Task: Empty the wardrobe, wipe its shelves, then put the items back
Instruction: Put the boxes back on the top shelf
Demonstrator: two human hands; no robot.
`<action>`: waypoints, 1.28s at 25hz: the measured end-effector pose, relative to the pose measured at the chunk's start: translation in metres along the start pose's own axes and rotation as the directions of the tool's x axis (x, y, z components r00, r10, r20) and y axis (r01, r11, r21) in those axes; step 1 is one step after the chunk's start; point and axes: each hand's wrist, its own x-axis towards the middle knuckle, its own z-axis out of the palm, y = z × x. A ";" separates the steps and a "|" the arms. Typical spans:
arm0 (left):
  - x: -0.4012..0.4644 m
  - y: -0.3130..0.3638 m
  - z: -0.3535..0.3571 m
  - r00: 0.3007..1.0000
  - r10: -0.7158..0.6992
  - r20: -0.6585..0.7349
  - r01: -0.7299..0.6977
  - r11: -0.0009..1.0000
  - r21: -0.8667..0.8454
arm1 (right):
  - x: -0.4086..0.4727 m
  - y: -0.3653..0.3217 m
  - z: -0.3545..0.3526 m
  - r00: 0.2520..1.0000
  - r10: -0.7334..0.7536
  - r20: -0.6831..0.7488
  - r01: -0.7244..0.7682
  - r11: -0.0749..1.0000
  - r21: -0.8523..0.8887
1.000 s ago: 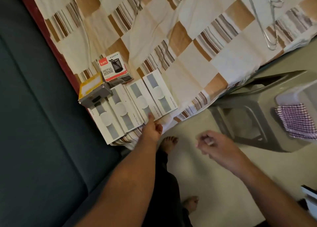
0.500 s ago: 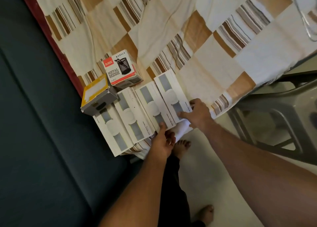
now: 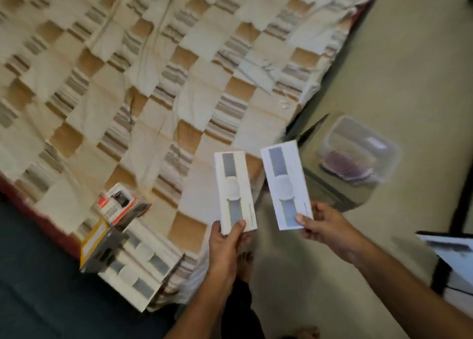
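My left hand grips the lower end of a long white watch box and holds it up over the bed's edge. A second, matching white watch box is pinched at its lower corner by my right hand, lifted over the floor beside the bed. Two more white watch boxes lie side by side on the checked bedsheet at the bed's near corner. Next to them stand a yellow and grey box and a red and white metal mesh box.
A grey plastic stool stands right of the bed with a clear container holding a purple checked cloth. Wire hangers lie on the sheet. A dark blue surface fills the lower left. My bare feet stand on the beige floor.
Both hands lifted one watch box each off the bed; two remain there. The view swung, showing more of the bed, stool and floor.
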 end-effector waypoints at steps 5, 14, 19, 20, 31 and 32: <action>-0.082 -0.013 0.119 0.901 0.009 0.433 -0.170 0.927 0.335 | -0.141 0.014 -0.124 0.973 -0.095 -0.211 0.152 0.950 0.273; -0.317 -0.169 0.326 0.413 -0.206 0.887 -0.461 0.793 0.399 | -0.396 0.125 -0.317 0.628 -0.179 -0.757 0.605 0.725 0.330; -0.446 -0.283 0.392 0.136 -0.352 0.926 -0.499 0.783 0.371 | -0.530 0.201 -0.391 0.291 -0.058 -0.955 0.748 0.636 0.189; -0.470 -0.300 0.400 0.081 -0.379 0.922 -0.502 0.783 0.366 | -0.552 0.213 -0.399 0.223 -0.033 -0.974 0.764 0.627 0.154; -0.681 -0.460 0.486 -0.321 -0.623 0.713 -0.650 0.693 0.312 | -0.711 0.295 -0.452 -0.369 0.396 -0.841 0.749 0.662 -0.017; -0.698 -0.475 0.495 -0.349 -0.643 0.682 -0.656 0.687 0.312 | -0.721 0.298 -0.461 -0.401 0.436 -0.806 0.748 0.664 -0.012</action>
